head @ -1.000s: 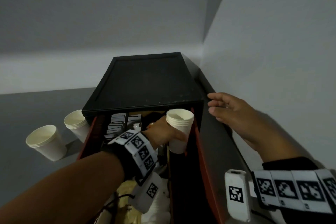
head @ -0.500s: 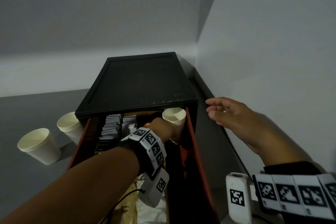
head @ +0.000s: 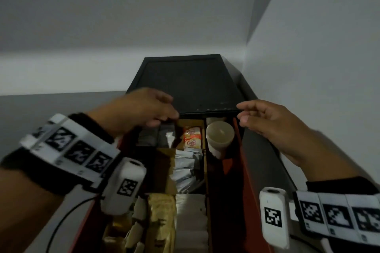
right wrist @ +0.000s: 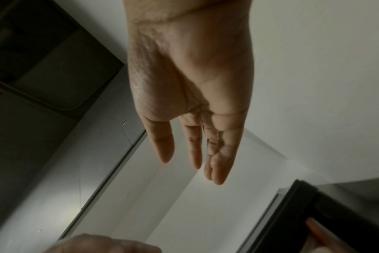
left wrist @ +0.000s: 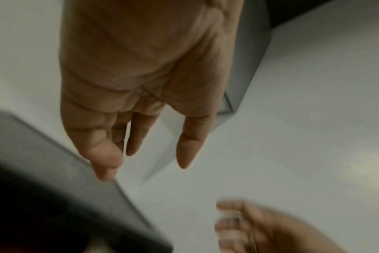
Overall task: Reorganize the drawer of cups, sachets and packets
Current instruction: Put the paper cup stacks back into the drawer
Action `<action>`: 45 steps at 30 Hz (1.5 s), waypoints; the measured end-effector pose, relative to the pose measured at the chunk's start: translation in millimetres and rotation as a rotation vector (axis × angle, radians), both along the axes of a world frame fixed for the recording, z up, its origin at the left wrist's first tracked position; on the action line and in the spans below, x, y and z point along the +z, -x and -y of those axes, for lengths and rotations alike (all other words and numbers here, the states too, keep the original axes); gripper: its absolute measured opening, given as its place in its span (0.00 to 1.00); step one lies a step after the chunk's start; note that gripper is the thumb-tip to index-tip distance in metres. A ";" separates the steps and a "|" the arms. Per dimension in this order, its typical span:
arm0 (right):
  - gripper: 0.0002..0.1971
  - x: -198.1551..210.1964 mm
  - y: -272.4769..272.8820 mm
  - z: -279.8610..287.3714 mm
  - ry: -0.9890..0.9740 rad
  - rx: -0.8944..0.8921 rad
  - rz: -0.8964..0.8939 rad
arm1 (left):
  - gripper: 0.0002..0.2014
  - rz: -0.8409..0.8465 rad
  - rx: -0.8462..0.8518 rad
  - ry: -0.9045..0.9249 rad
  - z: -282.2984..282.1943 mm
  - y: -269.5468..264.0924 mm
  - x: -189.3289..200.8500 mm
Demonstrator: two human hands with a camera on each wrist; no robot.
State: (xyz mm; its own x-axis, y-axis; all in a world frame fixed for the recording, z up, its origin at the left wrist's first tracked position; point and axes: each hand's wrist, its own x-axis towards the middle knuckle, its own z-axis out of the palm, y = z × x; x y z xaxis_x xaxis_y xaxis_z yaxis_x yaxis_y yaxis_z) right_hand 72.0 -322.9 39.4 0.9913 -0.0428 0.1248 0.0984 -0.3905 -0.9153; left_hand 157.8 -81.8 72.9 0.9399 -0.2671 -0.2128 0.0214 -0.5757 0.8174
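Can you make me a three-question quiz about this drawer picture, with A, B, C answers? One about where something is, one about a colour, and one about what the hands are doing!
1. Where is the paper cup?
A. In the drawer's right-hand compartment
B. On top of the black cabinet
C. In the left hand

2. What colour are the drawer's side walls?
A. Blue
B. Red-orange
C. Green

3. What are the two hands holding?
A. A cup each
B. A sachet each
C. Nothing

Answers:
1. A: the cup stands upright in the right-hand lane, beside the creamer sachets.
2. B: the head view shows red-orange walls along both sides of the drawer.
3. C: the left hand and right hand hover over the drawer's far end with loose, empty fingers; both wrist views show bare palms.
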 end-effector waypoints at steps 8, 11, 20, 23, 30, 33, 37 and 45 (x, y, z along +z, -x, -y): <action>0.11 6.0 -19.3 -58.6 -0.010 0.084 0.021 | 0.34 0.297 0.593 -0.008 -159.0 -23.2 -11.0; 0.12 2.7 -23.8 -82.1 -0.013 0.122 0.001 | 0.45 0.324 0.653 -0.181 -199.2 -33.1 -71.7; 0.13 -17.6 -25.6 -123.3 -0.019 0.117 -0.094 | 0.53 0.230 0.769 0.229 -223.9 -51.2 -181.1; 0.14 -22.5 -23.9 -122.3 -0.005 0.095 -0.105 | 0.51 0.247 0.799 0.296 -218.4 -57.8 -193.9; 0.15 -22.0 -20.0 -109.6 -0.033 -0.011 -0.031 | 0.34 0.431 0.836 0.300 -215.3 -56.3 -138.7; 0.18 -16.9 -20.1 -109.8 -0.057 -0.029 0.043 | 0.32 0.624 0.641 0.422 -192.7 -38.4 -72.6; 0.29 1.6 -22.1 -123.6 -0.060 0.033 0.148 | 0.35 0.624 0.236 0.492 -135.8 -6.5 -0.4; 0.41 27.2 -28.4 -139.7 -0.157 0.097 0.356 | 0.38 0.384 -0.309 0.560 -52.0 21.6 14.8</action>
State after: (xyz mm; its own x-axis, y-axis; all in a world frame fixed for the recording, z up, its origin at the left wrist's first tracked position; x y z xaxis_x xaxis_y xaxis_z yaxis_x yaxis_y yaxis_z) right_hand 100.4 -183.2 66.5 0.8876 0.0033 0.4606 0.4498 -0.2220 -0.8651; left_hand 136.2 -29.8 87.7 0.7850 -0.5035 0.3610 -0.4201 -0.0043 0.9075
